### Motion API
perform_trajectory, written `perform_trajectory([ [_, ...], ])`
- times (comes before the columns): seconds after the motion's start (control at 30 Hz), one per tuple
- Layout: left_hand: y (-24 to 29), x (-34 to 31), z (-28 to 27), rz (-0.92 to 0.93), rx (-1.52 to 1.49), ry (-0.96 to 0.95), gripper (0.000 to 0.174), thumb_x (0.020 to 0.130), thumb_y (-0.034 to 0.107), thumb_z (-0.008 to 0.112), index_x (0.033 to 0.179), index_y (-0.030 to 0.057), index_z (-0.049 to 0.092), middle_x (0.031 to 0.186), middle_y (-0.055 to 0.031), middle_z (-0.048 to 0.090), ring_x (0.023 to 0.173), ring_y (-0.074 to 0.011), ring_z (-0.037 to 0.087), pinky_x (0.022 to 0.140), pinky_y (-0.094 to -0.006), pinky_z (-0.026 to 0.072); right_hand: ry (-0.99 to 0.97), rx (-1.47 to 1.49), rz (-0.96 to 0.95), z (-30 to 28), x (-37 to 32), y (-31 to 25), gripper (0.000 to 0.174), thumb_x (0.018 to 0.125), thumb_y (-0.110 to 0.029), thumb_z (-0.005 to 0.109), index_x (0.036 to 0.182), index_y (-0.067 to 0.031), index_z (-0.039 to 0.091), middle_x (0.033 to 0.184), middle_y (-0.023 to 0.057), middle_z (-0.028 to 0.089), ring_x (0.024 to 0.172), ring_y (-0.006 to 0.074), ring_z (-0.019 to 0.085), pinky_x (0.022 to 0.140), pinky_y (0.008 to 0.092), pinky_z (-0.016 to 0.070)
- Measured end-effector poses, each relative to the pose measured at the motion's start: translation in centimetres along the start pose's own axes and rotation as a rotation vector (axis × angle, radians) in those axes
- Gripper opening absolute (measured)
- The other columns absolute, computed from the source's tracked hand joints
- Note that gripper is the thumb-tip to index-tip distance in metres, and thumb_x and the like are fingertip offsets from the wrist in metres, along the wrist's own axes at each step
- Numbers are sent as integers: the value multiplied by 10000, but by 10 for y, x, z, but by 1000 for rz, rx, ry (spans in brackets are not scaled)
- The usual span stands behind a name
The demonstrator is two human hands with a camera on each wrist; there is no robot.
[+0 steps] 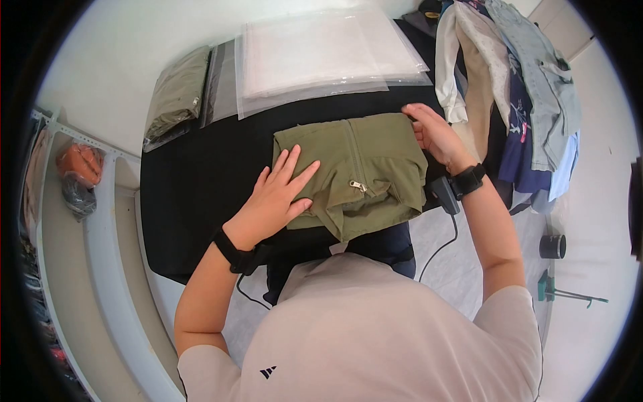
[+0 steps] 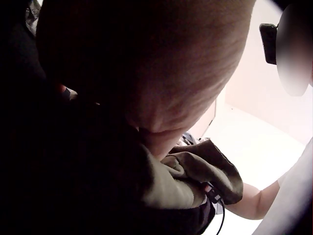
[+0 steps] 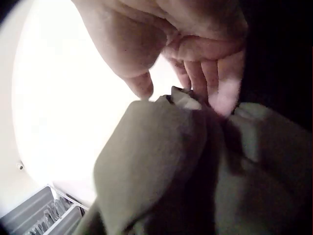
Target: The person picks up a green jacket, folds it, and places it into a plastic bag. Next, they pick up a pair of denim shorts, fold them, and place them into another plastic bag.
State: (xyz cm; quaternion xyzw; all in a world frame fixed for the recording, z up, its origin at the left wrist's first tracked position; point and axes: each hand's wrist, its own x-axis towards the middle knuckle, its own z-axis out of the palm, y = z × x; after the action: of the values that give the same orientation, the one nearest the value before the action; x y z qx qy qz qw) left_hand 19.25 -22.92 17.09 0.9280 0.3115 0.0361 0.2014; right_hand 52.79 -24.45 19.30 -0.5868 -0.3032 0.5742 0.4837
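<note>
A folded olive-green garment with a zipper (image 1: 392,147) lies on the black-covered table in the head view, its lower edge hanging loosely toward the person. My left hand (image 1: 276,194) rests on the garment's left side with its fingers spread. At the upper right corner is my right hand (image 1: 435,137), its fingertips right at the fabric's edge. In the right wrist view, the thumb (image 3: 142,85) stands apart from the extended fingers (image 3: 215,81), with bunched olive cloth (image 3: 151,147) just below. Shadow and the near palm fill most of the left wrist view.
Clear plastic bags (image 1: 308,53) lie stacked at the table's back. A bagged olive garment (image 1: 177,94) sits at the back left. Several clothes (image 1: 536,87) hang over the right side. Shelving (image 1: 100,221) stands on the left. Cables run from both wrist cameras.
</note>
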Motion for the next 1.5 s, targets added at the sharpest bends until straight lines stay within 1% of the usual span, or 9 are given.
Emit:
perform_trajectory([
  [0.17,0,-1,-1,5,19,-5,626,878,244,559,1433,190,274,1512,-169,85,1383,-369,140,1074,-528,216,-260,-357,-209,-19,21,23,342,857,-164,640,1181,-90,557,856,-20,591,755,38,520,671,211,437],
  [0.37,0,0,-3,4,41,-25,636,875,240,567,1435,201,267,1509,-173,90,1379,-369,158,1067,-533,236,224,-1280,-524,0,-9,12,372,827,-88,610,1193,-109,548,1064,112,594,951,238,581,792,363,469],
  [0.43,1,0,-4,9,38,-28,630,874,236,570,1429,203,274,1509,-174,88,1379,-368,160,1065,-535,238,200,-1350,-962,38,-46,5,428,836,-199,606,1253,-173,512,1239,183,489,1156,355,470,922,502,397],
  [0.53,5,-1,-10,3,24,-36,591,865,218,577,1400,173,331,1495,-177,138,1369,-372,184,1066,-533,236,19,-1640,-734,54,-88,50,522,850,-395,562,1338,-254,439,1406,177,323,1303,386,287,986,620,272],
  [0.73,45,3,-28,347,-26,63,623,757,173,662,1333,120,430,1439,-196,261,1327,-378,264,1065,-497,246,212,-1498,-707,72,-112,86,535,840,-288,597,1332,-151,438,1416,168,310,1320,351,278,1001,552,312],
  [1.17,40,7,-8,279,-9,-61,625,743,-27,544,1327,182,467,1467,-89,291,1356,-334,248,1068,-526,250,373,-839,-720,27,-146,92,230,777,-57,637,1004,-29,624,1064,140,615,1050,305,558,917,361,404],
  [1.23,39,5,-5,283,-14,-69,625,751,-33,528,1331,193,464,1469,-90,288,1360,-335,238,1067,-538,240,234,-757,-582,21,-150,104,216,826,-83,625,1032,-17,621,1013,121,637,979,262,591,874,335,439],
  [1.3,36,6,-2,296,-19,-79,626,760,-40,512,1334,203,462,1470,-90,285,1364,-337,227,1067,-549,230,-261,-195,72,31,-150,109,270,888,-161,596,1083,26,605,1008,109,648,970,220,605,855,323,465],
  [1.5,35,2,-2,323,-23,-96,621,770,9,555,1351,196,440,1475,-100,273,1373,-348,197,1070,-565,201,-545,332,167,46,-128,122,633,935,-427,479,1373,1,319,1354,148,438,1263,219,405,1058,353,302],
])
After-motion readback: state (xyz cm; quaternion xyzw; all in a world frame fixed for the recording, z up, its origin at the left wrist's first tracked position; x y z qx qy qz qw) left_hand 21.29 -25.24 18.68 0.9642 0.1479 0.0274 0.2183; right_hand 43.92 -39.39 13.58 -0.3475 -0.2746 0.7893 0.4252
